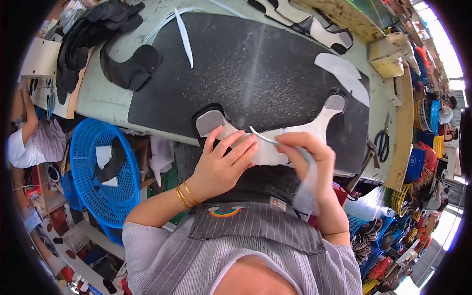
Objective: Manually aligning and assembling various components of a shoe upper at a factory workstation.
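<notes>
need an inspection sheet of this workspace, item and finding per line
surface: black mat with pale specks, over a pale green table
job's things: curved pale piece at the near edge, thin white strip
clutter: black pieces upper left, scissors at right
grip: left hand rests fingers on the curved pale piece; right hand pinches the strip
cables: nothing seen on the table
surroundings: blue basket and another person at left, colourful baskets at right

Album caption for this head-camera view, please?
Left hand rests on a curved white shoe upper; right hand pinches a pale strip.
</notes>
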The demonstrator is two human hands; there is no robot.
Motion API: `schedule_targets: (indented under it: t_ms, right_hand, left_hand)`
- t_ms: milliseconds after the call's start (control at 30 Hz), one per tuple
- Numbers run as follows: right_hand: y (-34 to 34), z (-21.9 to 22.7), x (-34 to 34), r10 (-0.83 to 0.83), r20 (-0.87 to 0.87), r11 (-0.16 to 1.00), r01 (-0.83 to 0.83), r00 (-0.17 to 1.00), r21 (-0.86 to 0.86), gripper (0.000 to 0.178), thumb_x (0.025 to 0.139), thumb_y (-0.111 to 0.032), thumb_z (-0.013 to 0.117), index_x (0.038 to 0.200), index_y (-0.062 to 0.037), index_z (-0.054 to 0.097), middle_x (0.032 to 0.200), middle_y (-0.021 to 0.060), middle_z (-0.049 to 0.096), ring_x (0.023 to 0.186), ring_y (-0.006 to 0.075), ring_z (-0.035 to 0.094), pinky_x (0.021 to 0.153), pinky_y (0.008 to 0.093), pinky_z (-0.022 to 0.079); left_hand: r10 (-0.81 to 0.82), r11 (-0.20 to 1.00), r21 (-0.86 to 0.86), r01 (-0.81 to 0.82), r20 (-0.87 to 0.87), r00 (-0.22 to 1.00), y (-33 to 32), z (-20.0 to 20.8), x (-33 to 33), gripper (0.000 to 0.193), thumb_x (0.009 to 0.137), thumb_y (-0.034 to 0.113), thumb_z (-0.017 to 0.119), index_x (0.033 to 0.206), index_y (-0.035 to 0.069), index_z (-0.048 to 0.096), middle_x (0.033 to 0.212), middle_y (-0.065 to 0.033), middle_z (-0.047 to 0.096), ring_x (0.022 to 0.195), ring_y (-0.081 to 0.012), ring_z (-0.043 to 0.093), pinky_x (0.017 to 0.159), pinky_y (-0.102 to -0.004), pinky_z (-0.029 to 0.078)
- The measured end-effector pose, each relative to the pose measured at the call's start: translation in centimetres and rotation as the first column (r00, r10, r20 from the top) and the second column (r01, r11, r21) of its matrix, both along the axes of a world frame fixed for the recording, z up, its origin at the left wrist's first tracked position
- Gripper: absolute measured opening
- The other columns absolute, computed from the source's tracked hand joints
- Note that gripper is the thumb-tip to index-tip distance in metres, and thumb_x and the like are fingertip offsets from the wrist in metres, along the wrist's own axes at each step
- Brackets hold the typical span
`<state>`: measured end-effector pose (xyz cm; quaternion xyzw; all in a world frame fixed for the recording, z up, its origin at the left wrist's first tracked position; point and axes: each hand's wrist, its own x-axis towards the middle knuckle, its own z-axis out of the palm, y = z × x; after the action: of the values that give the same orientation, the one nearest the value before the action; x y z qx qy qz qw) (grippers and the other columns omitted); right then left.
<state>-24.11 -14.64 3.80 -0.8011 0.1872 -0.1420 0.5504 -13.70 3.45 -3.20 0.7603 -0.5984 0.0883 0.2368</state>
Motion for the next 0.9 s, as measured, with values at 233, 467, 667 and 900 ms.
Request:
schedule_targets:
  t_ms: [233,467,667,900]
  right_hand:
    - [3.6,-4.4,2.2,0.011,0.026,0.988,-0.007,1.0,-0.152,0.011,0.082,-0.009,0.07,0.089,-0.006,0.062,0.079,0.009,0.066,0.07,0.0262,0.064,0.061,0.0344,0.05]
    - [3.7,-4.4,2.6,-0.031,-0.069,0.987,0.02,0.997,-0.158,0.012,0.082,-0.002,0.071,0.091,-0.0019,0.063,0.079,0.0062,0.067,0.07,0.0118,0.064,0.063,0.0248,0.05]
    - [3.2,-5.0,2.2,-0.043,-0.068,0.986,0.031,0.997,-0.165,0.014,0.081,0.0,0.071,0.091,0.0,0.061,0.08,0.0059,0.067,0.07,0.01,0.063,0.063,0.0238,0.051]
    - [3.1,-4.2,2.3,-0.026,-0.066,0.98,0.012,0.998,-0.198,0.016,0.079,0.003,0.071,0.092,-0.0002,0.062,0.083,0.0075,0.067,0.072,0.0126,0.064,0.063,0.0249,0.051]
  left_hand:
    - [0.004,0.988,-0.153,-0.028,-0.16,0.987,0.9,-1.1,0.0,0.034,0.074,0.013,0.074,0.104,-0.001,0.064,0.111,-0.0121,0.058,0.109,-0.0281,0.054,0.099,-0.0529,0.043]
    - [0.007,0.975,-0.218,-0.051,-0.197,0.98,1.1,-1.5,0.6,0.046,0.069,0.014,0.08,0.105,-0.004,0.058,0.111,-0.0149,0.056,0.107,-0.0328,0.053,0.091,-0.0493,0.05]
    - [-0.006,0.973,-0.226,-0.046,-0.225,0.974,1.0,-1.6,0.7,0.052,0.07,0.014,0.081,0.11,-0.003,0.054,0.118,-0.0162,0.052,0.111,-0.0341,0.052,0.092,-0.0479,0.05]
    - [0.002,0.987,-0.154,-0.042,-0.252,0.968,0.5,-0.8,1.0,0.049,0.072,0.016,0.079,0.11,-0.002,0.054,0.123,-0.0184,0.055,0.116,-0.0338,0.055,0.094,-0.0463,0.047]
